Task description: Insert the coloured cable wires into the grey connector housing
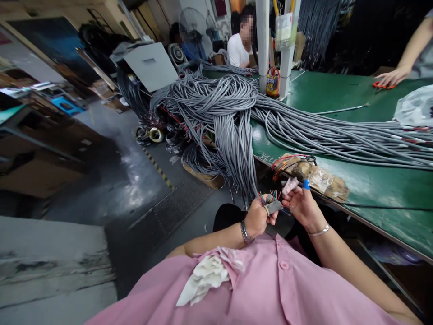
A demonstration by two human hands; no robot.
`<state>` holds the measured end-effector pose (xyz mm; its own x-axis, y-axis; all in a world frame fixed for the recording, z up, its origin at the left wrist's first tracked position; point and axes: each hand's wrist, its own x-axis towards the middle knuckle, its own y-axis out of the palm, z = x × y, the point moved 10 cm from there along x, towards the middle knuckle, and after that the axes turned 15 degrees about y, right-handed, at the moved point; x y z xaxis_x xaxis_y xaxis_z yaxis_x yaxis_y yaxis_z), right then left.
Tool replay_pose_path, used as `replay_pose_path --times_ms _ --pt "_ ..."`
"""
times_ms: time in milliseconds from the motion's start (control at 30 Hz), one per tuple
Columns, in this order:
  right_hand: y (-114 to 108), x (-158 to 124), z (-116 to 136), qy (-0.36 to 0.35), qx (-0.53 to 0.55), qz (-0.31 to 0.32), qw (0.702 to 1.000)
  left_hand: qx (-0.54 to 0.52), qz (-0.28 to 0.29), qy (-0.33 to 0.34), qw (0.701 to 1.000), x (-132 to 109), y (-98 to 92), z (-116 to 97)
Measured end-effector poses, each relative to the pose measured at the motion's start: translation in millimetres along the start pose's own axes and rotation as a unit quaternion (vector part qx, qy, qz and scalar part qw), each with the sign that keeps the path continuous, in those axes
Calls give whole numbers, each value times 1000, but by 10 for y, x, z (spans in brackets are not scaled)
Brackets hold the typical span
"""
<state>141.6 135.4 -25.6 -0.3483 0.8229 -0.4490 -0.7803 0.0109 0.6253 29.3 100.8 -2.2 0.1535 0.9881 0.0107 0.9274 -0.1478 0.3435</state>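
My left hand (257,217) is closed around the end of a grey cable, from which thin red, green and other coloured wires (275,195) fan out. A grey wrap (273,207) covers its thumb. Just to the right, my right hand (303,208) has its fingers curled together at a thin wire (287,207) that runs out from the left hand. A pale wrap (290,185) and a blue wrap (306,184) cover two of its fingertips. The grip of the right fingers on the wire is small and partly hidden.
A large heap of grey cables (233,97) lies across the green table (379,180) and hangs over its edge. A taped wooden block (321,178) with wires sits at the near edge. A co-worker's hand (394,76) rests by orange-handled scissors (384,85); another person (239,47) sits behind.
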Motion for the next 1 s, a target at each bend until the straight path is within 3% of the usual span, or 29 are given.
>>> replay_pose_path --times_ms 233,433,633,833,1000 --pt "117 -81 113 -15 -10 5 1000 -29 -66 45 996 19 -95 -97" --pt "27 -17 46 -17 16 -13 1000 -35 -89 42 994 61 -84 -98" --pt "-51 44 49 -37 47 -33 998 -7 -88 31 996 77 -86 -11" --pt "17 -4 111 -80 31 -51 995 10 -80 17 997 69 -63 39" --pt "40 -15 -18 -15 31 -3 999 10 -75 22 997 27 -79 12"
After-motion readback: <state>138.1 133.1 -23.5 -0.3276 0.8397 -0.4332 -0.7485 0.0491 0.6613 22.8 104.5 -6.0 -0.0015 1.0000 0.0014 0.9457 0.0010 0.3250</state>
